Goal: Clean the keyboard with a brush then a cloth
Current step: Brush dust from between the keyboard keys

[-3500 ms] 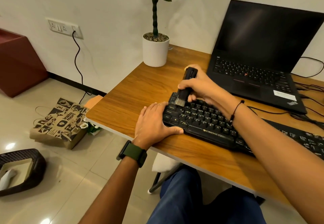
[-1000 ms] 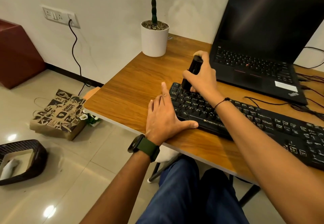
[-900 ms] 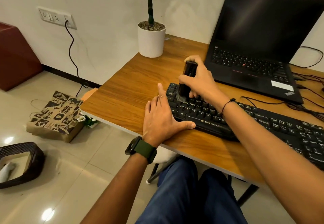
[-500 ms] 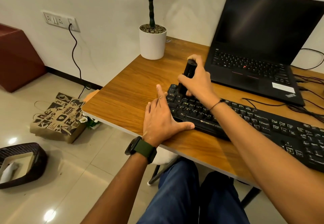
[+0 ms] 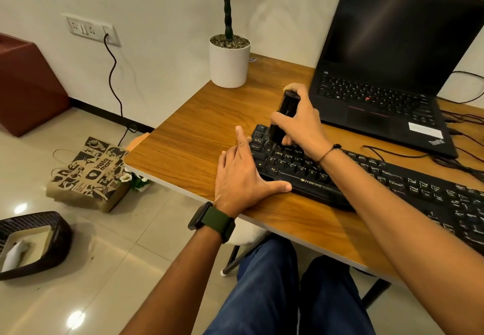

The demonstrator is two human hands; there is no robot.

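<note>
A black keyboard [image 5: 387,182] lies along the front of the wooden desk [image 5: 199,135]. My right hand [image 5: 301,122] is shut on a black brush [image 5: 284,114], held nearly upright with its lower end on the keys at the keyboard's far left corner. The bristles are hidden behind my fingers. My left hand [image 5: 242,177] lies flat on the desk against the keyboard's left end, fingers spread, thumb along its front edge. No cloth is in view.
An open black laptop [image 5: 387,72] stands behind the keyboard, with cables [image 5: 461,161] trailing right. A white plant pot [image 5: 229,63] sits at the desk's back left corner. On the floor lie a printed paper bag [image 5: 89,175] and a dark basket [image 5: 28,243].
The brush has stayed over the keyboard's left keys, shifting slightly between the rows at the top left corner. My left hand has kept its place at the keyboard's left end.
</note>
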